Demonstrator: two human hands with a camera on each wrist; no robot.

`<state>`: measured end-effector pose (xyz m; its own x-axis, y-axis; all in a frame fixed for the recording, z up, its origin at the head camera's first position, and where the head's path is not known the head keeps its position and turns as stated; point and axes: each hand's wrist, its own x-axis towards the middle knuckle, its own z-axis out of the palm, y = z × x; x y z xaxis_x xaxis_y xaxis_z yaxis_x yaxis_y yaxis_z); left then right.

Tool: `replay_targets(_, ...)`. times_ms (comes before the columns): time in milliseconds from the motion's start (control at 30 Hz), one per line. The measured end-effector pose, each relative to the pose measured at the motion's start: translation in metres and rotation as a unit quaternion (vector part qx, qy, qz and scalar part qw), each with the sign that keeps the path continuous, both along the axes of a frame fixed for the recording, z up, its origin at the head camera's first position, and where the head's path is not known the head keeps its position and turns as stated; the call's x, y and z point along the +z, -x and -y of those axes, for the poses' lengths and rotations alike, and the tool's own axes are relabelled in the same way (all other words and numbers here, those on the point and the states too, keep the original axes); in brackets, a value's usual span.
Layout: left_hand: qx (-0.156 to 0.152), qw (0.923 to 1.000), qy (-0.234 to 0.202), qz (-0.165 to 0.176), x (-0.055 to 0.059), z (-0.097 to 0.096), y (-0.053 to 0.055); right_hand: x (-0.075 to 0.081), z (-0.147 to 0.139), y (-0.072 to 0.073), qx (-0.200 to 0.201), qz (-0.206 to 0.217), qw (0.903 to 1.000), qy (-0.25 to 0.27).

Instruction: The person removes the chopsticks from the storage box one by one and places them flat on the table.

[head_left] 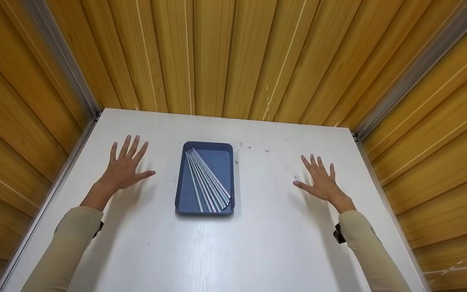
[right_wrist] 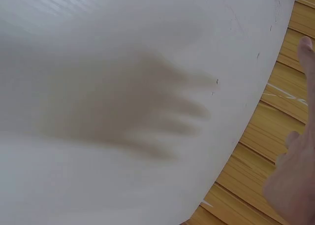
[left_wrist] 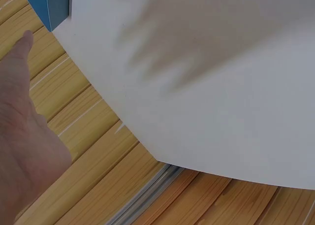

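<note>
A blue rectangular tray (head_left: 185, 190) sits left of the middle of the white table (head_left: 274, 243). Several thin silvery sticks (head_left: 207, 180), shaped like chopsticks or straws, lie slanted inside it, fanned out toward the near end. To the tray's left, my left hand (head_left: 123, 168) hovers over the table with fingers straight and spread, holding nothing. On the other side, farther from the tray, my right hand (head_left: 320, 181) is held the same way, fingers spread and nothing in it. The left wrist view catches a corner of the tray (left_wrist: 58, 6) beyond the thumb.
Wood-patterned panels (head_left: 213, 56) rise behind the table and along both sides. Grey metal rails (head_left: 61, 52) run down the corners. Small dark marks and chips (head_left: 266, 150) dot the tabletop right of the tray. Both hands cast soft shadows on the white surface.
</note>
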<state>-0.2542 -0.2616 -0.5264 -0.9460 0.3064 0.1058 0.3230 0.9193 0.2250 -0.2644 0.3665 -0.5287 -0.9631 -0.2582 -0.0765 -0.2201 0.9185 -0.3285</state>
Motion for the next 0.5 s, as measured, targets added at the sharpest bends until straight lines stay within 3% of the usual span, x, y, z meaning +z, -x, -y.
replay_targets(300,-0.004,0.9993,-0.026,0.025,-0.009,-0.009,0.004,-0.017,0.006,0.008,0.011,-0.006,0.9994,0.032)
replay_targets(500,0.005,0.9979,-0.051,0.039,-0.018,-0.015,0.005,-0.023,0.015,0.013,0.005,0.052,0.9923,0.112)
